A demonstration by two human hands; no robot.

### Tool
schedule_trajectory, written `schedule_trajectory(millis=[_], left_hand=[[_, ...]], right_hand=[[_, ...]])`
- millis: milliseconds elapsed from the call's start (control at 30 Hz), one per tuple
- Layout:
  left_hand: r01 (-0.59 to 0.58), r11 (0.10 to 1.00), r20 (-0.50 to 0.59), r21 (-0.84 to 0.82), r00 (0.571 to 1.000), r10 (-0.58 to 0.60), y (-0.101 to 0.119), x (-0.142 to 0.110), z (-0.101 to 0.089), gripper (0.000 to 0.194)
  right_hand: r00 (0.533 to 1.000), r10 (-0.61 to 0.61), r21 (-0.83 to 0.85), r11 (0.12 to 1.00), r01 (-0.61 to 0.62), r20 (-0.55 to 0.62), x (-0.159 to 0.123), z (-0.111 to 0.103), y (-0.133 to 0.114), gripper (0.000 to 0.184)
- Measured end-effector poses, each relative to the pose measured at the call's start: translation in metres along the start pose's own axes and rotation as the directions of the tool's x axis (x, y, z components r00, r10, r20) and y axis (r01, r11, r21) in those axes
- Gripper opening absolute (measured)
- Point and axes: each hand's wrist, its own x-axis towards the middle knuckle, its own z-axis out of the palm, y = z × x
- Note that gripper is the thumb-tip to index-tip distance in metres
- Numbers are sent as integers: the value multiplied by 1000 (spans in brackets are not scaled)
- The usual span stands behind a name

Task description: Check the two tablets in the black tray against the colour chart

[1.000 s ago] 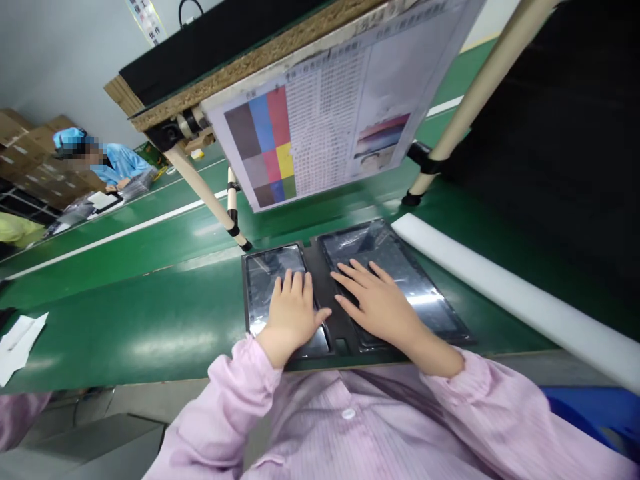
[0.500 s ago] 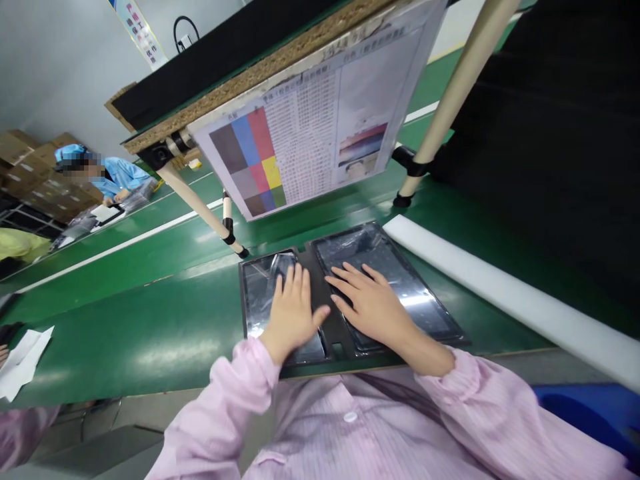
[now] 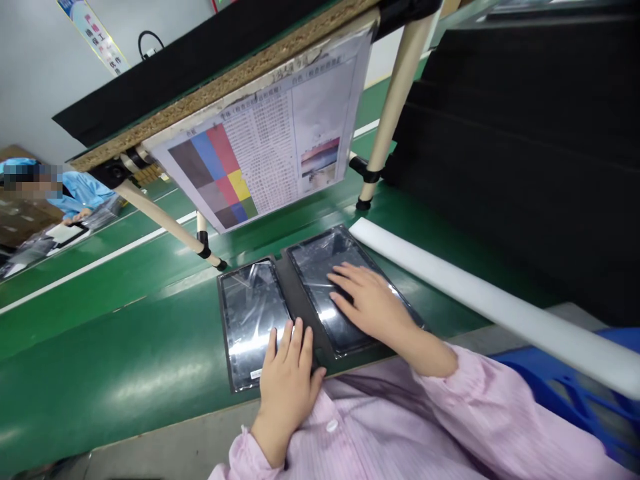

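Note:
Two dark, film-covered tablet-like panels lie side by side in a black foam tray (image 3: pixel 295 280) at the front of the green table. My left hand (image 3: pixel 289 370) rests with fingers spread over the lower right corner of the left panel (image 3: pixel 250 300). A small white label shows at that panel's lower edge, beside my fingers. Over the right panel (image 3: pixel 320 260) my right hand (image 3: pixel 373 303) lies palm down, fingers extended, covering its middle right part. Neither hand grips anything. Wrinkled clear film reflects light on both panels.
A long white bar (image 3: pixel 475 293) slants along the right of the tray. Behind it stands a frame of cream tubes (image 3: pixel 393 113) carrying a printed colour chart (image 3: pixel 250 147). Black sheeting (image 3: pixel 525 153) covers the right side. At far left a person in blue (image 3: pixel 83 193) works.
My left hand has slid down toward the tray's near edge, uncovering most of the left panel. The right hand stays over the right panel. The camera view has shifted.

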Motion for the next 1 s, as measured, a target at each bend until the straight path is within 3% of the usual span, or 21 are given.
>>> schedule_trajectory(millis=[100, 167, 267, 367, 533, 600, 700, 800, 1000], left_hand=[[2, 1000, -40, -3, 999, -3, 1, -3, 4, 56], [6, 1000, -74, -13, 997, -7, 2, -4, 7, 53], [10, 999, -119, -32, 993, -14, 4, -4, 10, 50], [8, 999, -147, -49, 989, -15, 5, -4, 12, 49], [13, 998, -152, -54, 988, -21, 5, -5, 15, 51], [10, 999, -158, -49, 987, -18, 5, -5, 16, 50], [16, 999, -157, -52, 987, -23, 6, -5, 15, 51], [29, 997, -160, -65, 986, -39, 7, -4, 13, 51], [32, 996, -148, -84, 988, -45, 9, -1, 10, 50]], right_hand=[[980, 201, -117, 973, -200, -2, -22, -12, 32, 60], [955, 294, -88, 953, -290, 39, -35, -20, 51, 67], [949, 284, 56, 954, -293, 138, -31, -29, 72, 69], [964, 202, 154, 961, -229, 176, 10, -30, 86, 62], [971, 167, 146, 970, -193, 172, 108, -18, 99, 44], [973, 127, 131, 979, -154, 194, 134, -16, 99, 34], [971, 62, 94, 992, -86, 230, 151, -21, 93, 21], [972, 33, 19, 999, -38, 234, 150, -34, 80, 16], [948, 14, -61, 998, 6, 318, 135, -71, 28, 29]])
